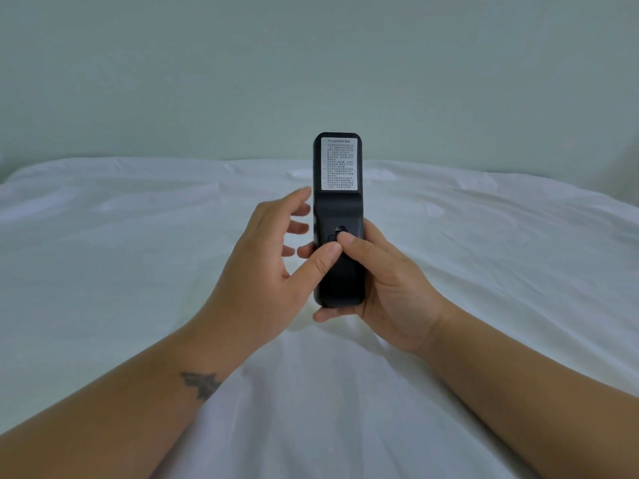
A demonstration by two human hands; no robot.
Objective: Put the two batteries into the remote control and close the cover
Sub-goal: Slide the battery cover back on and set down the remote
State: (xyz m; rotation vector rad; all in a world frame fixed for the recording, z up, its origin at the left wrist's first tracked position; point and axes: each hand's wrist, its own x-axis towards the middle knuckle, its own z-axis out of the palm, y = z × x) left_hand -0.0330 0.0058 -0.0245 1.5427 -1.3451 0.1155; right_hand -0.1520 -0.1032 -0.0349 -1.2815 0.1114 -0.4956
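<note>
A black remote control point(338, 209) is held upright in the middle of the view, its back side facing me, with a white printed label on its upper half. My right hand point(387, 288) wraps around its lower half, thumb pressed on the latch of the battery cover point(340, 271). The cover lies flat against the remote's body. My left hand point(269, 257) is at the remote's left edge, thumb resting on the cover beside the right thumb, its other fingers spread apart. No batteries are visible.
A white, slightly wrinkled sheet point(138, 254) covers the surface below the hands. A plain pale wall point(311, 63) rises behind it.
</note>
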